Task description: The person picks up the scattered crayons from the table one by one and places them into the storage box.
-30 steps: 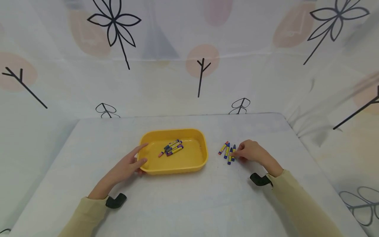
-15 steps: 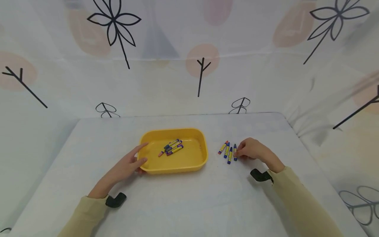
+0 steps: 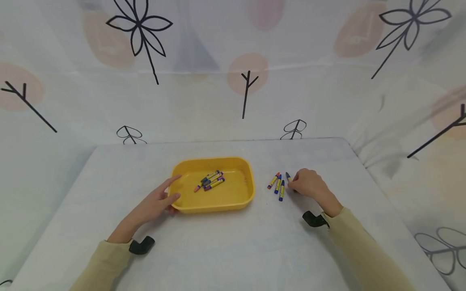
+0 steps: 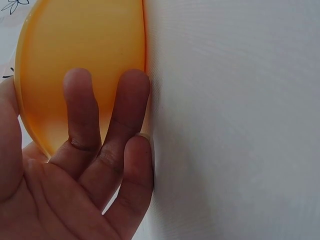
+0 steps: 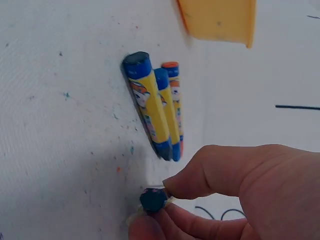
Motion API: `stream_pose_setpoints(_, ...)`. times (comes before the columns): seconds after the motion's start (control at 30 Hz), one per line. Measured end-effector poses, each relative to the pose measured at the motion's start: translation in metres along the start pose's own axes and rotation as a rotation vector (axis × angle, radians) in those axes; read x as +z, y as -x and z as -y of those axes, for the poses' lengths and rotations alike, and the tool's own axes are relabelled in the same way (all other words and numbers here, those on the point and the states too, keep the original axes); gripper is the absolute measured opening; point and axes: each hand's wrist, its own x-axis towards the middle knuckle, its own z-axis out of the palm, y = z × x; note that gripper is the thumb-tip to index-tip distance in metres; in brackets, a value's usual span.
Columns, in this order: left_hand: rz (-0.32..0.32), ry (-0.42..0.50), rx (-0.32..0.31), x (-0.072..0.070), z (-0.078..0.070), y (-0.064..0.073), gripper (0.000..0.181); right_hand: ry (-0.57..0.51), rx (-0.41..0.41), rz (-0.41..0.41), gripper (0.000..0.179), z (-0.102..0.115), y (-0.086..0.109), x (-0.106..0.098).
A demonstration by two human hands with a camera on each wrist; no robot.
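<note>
My left hand (image 3: 154, 206) holds the left end of a yellow tray (image 3: 211, 209), two digits over its rim. In the left wrist view, the other fingers (image 4: 131, 100) lie against the tray's outer wall. At the right, my right hand (image 3: 309, 184) pinches a dark-tipped crayon (image 5: 153, 199) between thumb and fingers, with most of it hidden by the hand. Left of that hand lie three crayons side by side: an orange one (image 3: 273, 180), a blue one (image 3: 278, 184) and a darker blue one (image 3: 282, 190).
Several crayons (image 3: 214, 184) lie in a loose pile inside the tray. A white cloth (image 3: 233, 246) covers the table, with small coloured specks showing near the right hand. Patterned fabric (image 3: 204, 109) hangs behind and at both sides.
The right hand has drawn its crayon slightly right, apart from the other three, and the crayon has turned so its tip leans left. The left hand and tray stay put.
</note>
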Motion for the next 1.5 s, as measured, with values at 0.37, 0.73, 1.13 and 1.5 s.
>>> stream_pose_setpoints(0.37, 0.0, -0.003, 0.002, -0.001, -0.002, 0.001, 0.064, -0.307, -0.061, 0.124, 0.037, -0.009, 0.007, -0.025)
stream_pose_setpoints(0.73, 0.001, -0.001, -0.004, 0.0, -0.006, 0.001, 0.065, -0.537, -0.141, 0.209, 0.036, 0.0, 0.007, -0.037)
stream_pose_setpoints(1.13, 0.004, 0.023, -0.022, 0.0, -0.004, 0.001, 0.064, -0.605, -0.296, 0.274, 0.036, 0.041, 0.003, -0.045)
stream_pose_setpoints(1.5, 0.005, 0.031, -0.018, 0.0, -0.001, 0.0, 0.064, -0.479, -0.387, 0.173, 0.03, 0.101, -0.015, -0.039)
